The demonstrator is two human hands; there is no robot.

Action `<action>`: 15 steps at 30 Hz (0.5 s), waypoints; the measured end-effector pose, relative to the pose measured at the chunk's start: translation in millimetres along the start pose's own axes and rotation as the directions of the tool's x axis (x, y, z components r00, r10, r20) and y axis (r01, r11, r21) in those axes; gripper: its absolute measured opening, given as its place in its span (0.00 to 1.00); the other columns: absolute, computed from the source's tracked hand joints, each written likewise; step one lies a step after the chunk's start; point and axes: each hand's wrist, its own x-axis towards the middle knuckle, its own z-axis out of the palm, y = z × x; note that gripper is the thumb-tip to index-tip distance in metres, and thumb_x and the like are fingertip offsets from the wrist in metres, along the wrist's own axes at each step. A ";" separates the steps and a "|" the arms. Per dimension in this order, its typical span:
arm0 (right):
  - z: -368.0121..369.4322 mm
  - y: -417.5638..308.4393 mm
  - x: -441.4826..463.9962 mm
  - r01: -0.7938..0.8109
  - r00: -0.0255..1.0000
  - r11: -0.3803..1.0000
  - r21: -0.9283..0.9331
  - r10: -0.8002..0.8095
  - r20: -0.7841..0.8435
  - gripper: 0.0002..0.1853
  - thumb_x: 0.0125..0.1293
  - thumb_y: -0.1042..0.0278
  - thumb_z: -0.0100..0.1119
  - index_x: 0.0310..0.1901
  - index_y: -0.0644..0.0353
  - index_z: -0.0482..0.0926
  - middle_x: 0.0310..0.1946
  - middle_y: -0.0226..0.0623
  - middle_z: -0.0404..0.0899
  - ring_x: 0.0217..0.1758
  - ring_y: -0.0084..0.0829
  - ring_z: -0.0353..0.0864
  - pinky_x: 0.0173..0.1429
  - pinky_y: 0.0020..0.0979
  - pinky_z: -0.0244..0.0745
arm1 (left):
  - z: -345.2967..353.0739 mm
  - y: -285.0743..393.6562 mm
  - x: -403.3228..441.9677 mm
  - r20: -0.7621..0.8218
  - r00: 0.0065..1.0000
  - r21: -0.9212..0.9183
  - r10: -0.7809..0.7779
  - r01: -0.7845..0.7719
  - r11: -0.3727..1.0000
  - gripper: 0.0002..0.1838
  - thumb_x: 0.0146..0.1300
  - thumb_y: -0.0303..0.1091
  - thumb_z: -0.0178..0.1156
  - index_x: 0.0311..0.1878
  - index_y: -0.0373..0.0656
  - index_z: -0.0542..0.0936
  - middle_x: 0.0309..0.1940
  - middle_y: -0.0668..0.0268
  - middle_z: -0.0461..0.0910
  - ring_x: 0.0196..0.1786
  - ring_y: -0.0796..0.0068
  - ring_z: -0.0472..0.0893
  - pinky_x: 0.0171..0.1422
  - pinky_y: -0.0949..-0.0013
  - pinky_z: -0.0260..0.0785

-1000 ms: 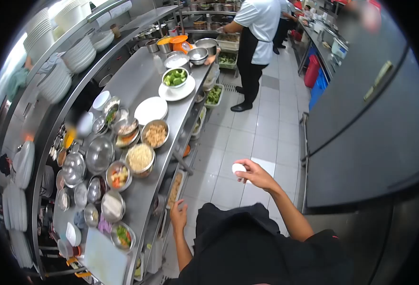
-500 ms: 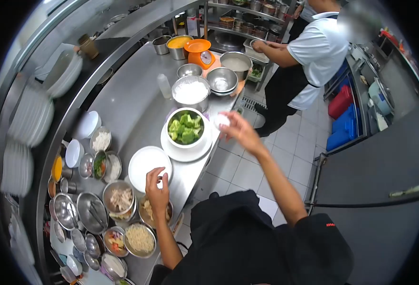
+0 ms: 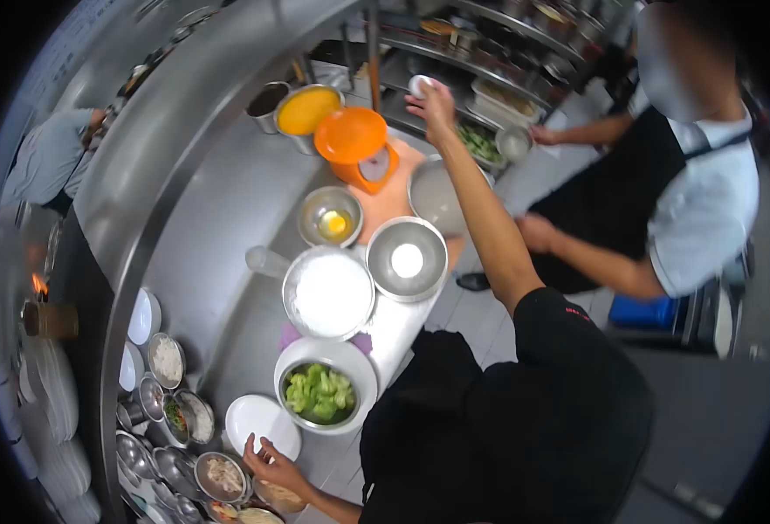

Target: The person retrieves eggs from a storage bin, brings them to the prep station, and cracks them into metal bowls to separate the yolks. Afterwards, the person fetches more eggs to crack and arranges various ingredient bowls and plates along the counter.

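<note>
Right hand [image 3: 435, 108] grips white egg [image 3: 420, 86] near orange scale [image 3: 352, 138]; my left hand [image 3: 273, 467], fingers loosely spread, by white plate [image 3: 258, 417].

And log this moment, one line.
Right hand: holding small white rounded object | Left hand: empty, over edge of white round plate | Nearby: orange kitchen scale

Shows smooth grey metal, soft sheen, on countertop [image 3: 219, 183]. Looks like glossy orange plastic on kitchen scale [image 3: 347, 138]. Reads as shiny stainless steel on yolk bowl [image 3: 310, 225] and mixing bowl [image 3: 433, 240]. Looks smooth, glossy white on round plate [image 3: 250, 419], smooth on eggshell [image 3: 419, 86], translucent plastic on squeeze bottle [image 3: 265, 260]. Shows matt black cloth on wearer's shirt [image 3: 594, 384], purple cloth on folded rag [image 3: 360, 342].
</note>
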 end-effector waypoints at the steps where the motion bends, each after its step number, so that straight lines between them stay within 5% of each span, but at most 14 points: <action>1: 5.8 3.1 24.9 0.023 0.998 0.999 -0.023 -0.025 -0.052 0.23 0.66 0.62 0.58 0.58 0.62 0.67 0.40 0.40 0.80 0.31 0.27 0.82 0.28 0.24 0.77 | 8.3 13.0 3.8 -0.018 1.000 -0.008 -0.006 0.006 1.000 0.11 0.64 0.27 0.59 0.49 0.38 0.79 0.46 0.61 0.77 0.36 0.72 0.77 0.33 0.72 0.69; 4: 14.1 23.3 83.9 0.021 1.000 0.985 -0.169 -0.023 -0.011 0.23 0.66 0.61 0.58 0.59 0.63 0.68 0.40 0.39 0.80 0.31 0.25 0.82 0.27 0.22 0.75 | 24.9 63.2 13.9 -0.035 0.999 0.004 -0.011 0.011 1.000 0.11 0.64 0.27 0.58 0.49 0.38 0.79 0.47 0.60 0.77 0.36 0.72 0.77 0.34 0.72 0.69; 6: 20.8 31.2 107.3 0.036 0.987 0.960 -0.278 0.011 0.163 0.22 0.66 0.62 0.58 0.58 0.63 0.70 0.39 0.38 0.81 0.29 0.23 0.81 0.27 0.22 0.74 | 44.0 84.1 29.0 -0.015 0.997 0.013 0.071 -0.071 0.997 0.11 0.64 0.26 0.58 0.49 0.39 0.79 0.47 0.59 0.76 0.38 0.72 0.76 0.35 0.72 0.70; 11: 41.5 40.2 133.1 0.052 0.998 0.989 -0.135 -0.057 -0.033 0.20 0.67 0.63 0.58 0.57 0.62 0.73 0.36 0.36 0.81 0.27 0.21 0.77 0.27 0.23 0.72 | 97.9 145.9 61.3 0.024 0.987 -0.072 0.161 -0.159 0.985 0.10 0.62 0.24 0.60 0.47 0.36 0.79 0.47 0.58 0.76 0.37 0.72 0.76 0.38 0.72 0.70; 13: 41.7 45.1 132.2 0.070 0.968 0.968 -0.239 -0.007 0.252 0.20 0.67 0.62 0.58 0.57 0.61 0.74 0.36 0.35 0.81 0.27 0.21 0.77 0.27 0.22 0.71 | 115.8 175.8 74.6 0.078 0.970 -0.114 0.231 -0.221 0.969 0.10 0.60 0.23 0.60 0.46 0.36 0.79 0.45 0.58 0.76 0.36 0.71 0.76 0.39 0.71 0.70; 15: 23.5 48.2 141.3 -0.005 0.974 0.999 -0.052 0.017 0.227 0.19 0.68 0.61 0.57 0.55 0.64 0.73 0.36 0.37 0.81 0.28 0.22 0.77 0.28 0.23 0.71 | 137.8 202.6 87.6 0.126 0.946 -0.198 0.299 -0.272 0.942 0.11 0.59 0.22 0.61 0.46 0.36 0.80 0.44 0.59 0.77 0.35 0.72 0.76 0.41 0.71 0.70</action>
